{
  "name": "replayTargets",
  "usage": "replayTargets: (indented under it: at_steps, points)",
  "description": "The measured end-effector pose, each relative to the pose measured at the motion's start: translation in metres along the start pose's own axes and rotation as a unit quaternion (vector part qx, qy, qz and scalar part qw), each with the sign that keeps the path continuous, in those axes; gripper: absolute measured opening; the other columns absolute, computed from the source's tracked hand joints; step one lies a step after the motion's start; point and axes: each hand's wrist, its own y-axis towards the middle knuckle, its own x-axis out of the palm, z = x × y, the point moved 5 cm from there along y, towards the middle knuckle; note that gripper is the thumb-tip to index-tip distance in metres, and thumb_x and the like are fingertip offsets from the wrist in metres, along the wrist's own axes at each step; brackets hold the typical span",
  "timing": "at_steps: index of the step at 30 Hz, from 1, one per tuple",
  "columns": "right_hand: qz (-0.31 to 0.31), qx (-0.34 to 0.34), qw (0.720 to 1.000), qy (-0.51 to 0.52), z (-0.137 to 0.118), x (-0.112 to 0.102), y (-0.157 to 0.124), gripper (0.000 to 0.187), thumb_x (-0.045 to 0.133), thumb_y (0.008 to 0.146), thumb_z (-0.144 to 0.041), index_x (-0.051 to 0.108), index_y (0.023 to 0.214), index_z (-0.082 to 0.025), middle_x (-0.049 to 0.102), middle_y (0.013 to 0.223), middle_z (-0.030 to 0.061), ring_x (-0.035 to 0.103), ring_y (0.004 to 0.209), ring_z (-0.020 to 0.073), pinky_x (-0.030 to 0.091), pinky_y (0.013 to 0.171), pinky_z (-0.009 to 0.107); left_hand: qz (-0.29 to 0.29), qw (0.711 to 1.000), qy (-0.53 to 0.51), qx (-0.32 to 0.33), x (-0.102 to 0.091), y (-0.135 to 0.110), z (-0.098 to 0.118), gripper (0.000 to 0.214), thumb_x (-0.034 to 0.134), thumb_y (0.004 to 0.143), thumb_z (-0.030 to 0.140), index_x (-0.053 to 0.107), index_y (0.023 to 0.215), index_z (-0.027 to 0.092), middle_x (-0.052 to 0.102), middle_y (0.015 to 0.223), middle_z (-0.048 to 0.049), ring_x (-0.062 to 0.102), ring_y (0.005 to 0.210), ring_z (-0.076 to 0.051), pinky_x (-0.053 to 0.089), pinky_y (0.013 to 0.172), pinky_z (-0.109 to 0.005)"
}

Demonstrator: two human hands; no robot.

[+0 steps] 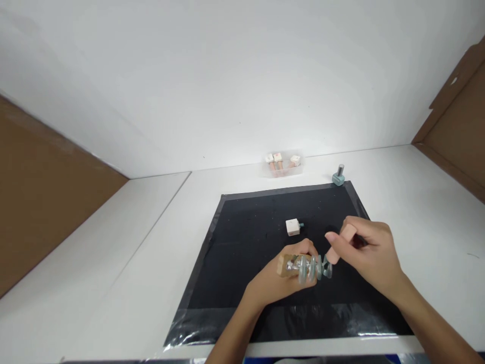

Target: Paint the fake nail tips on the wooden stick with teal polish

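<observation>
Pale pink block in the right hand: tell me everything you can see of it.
The pale pink block is a slim, straight-edged bar, smooth-looking, its material unclear. The right hand grips it, thumb across its middle. It slants above the black mat, lower end at the greenish coil; whether they touch is unclear.

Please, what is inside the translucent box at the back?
The box holds three pieces with white heads and pinkish stems; anything beneath them is covered.
</observation>
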Motion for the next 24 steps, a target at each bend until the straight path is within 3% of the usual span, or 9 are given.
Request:
replayTargets:
  at_steps: [4, 8, 11, 14, 17, 20, 24]
  points:
    - [-0.011, -0.014, 0.999, -0.036, 0.001, 0.002, 0.000, 0.039, 0.060, 0.080, -0.018, 0.044, 0.044, -0.019, 0.056, 0.041, -0.0022, 0.041, 0.037, 0.0072, 0.032, 0.038, 0.021, 0.016, 1.000, -0.021, 0.000, -0.001, 0.001, -0.001, 0.016, 0.061, 0.068, 0.014, 0.049, 0.075, 0.019, 0.052, 0.072, 0.0024, 0.047, 0.063, -0.009, 0.039, 0.061, -0.021]
    - [0.060, -0.001, 0.995, -0.081, 0.004, -0.005, 0.000, 0.038, 0.062, 0.079, -0.019, 0.046, 0.045, -0.019, 0.059, 0.043, -0.0016, 0.041, 0.038, 0.0077, 0.032, 0.040, 0.022, 0.014, 1.000, 0.004, -0.004, -0.001, 0.000, 0.001, 0.015, 0.060, 0.066, 0.012, 0.050, 0.076, 0.019, 0.052, 0.073, 0.0030, 0.047, 0.064, -0.010, 0.039, 0.062, -0.021]
    - [0.098, 0.026, 0.994, -0.036, 0.004, -0.010, 0.000, 0.035, 0.062, 0.080, -0.019, 0.049, 0.047, -0.020, 0.061, 0.045, -0.0016, 0.043, 0.039, 0.0087, 0.033, 0.040, 0.023, 0.039, 0.999, 0.030, 0.012, -0.005, -0.003, 0.003, 0.014, 0.058, 0.067, 0.011, 0.049, 0.075, 0.019, 0.050, 0.073, 0.0035, 0.047, 0.066, -0.010, 0.038, 0.064, -0.022]
    - [0.090, 0.041, 0.993, 0.067, 0.002, -0.011, 0.001, 0.035, 0.060, 0.082, -0.024, 0.051, 0.049, -0.020, 0.060, 0.047, -0.0015, 0.044, 0.040, 0.0096, 0.034, 0.039, 0.023, 0.054, 0.995, -0.059, 0.057, -0.007, -0.004, 0.005, 0.010, 0.055, 0.075, 0.017, 0.045, 0.073, 0.018, 0.046, 0.069, 0.0041, 0.043, 0.062, -0.008, 0.036, 0.061, -0.023]
    - [0.059, 0.043, 0.988, 0.135, 0.000, -0.007, 0.003, 0.035, 0.062, 0.081, -0.031, 0.050, 0.050, -0.020, 0.052, 0.045, -0.0029, 0.043, 0.040, 0.0098, 0.033, 0.037, 0.022, 0.033, 0.977, -0.194, 0.076, -0.005, -0.002, 0.004, 0.021, 0.057, 0.080, 0.031, 0.041, 0.073, 0.019, 0.039, 0.064, 0.0062, 0.035, 0.053, -0.005, 0.031, 0.050, -0.020]
    - [0.026, 0.044, 0.990, 0.129, 0.000, -0.002, 0.003, 0.034, 0.064, 0.080, -0.032, 0.052, 0.051, -0.020, 0.051, 0.046, -0.0030, 0.043, 0.040, 0.0096, 0.033, 0.037, 0.022, 0.011, 0.963, -0.261, 0.064, 0.000, 0.001, -0.001, 0.032, 0.062, 0.077, 0.042, 0.040, 0.075, 0.019, 0.038, 0.064, 0.0071, 0.032, 0.048, -0.003, 0.027, 0.044, -0.017]
    - [0.076, 0.049, 0.993, 0.074, 0.001, -0.007, 0.001, 0.031, 0.063, 0.079, -0.022, 0.053, 0.050, -0.020, 0.055, 0.046, -0.0038, 0.040, 0.040, 0.0086, 0.032, 0.038, 0.022, -0.009, 0.951, -0.301, 0.063, 0.006, 0.003, -0.004, 0.036, 0.066, 0.074, 0.044, 0.040, 0.076, 0.019, 0.039, 0.064, 0.0078, 0.031, 0.045, -0.001, 0.026, 0.040, -0.015]
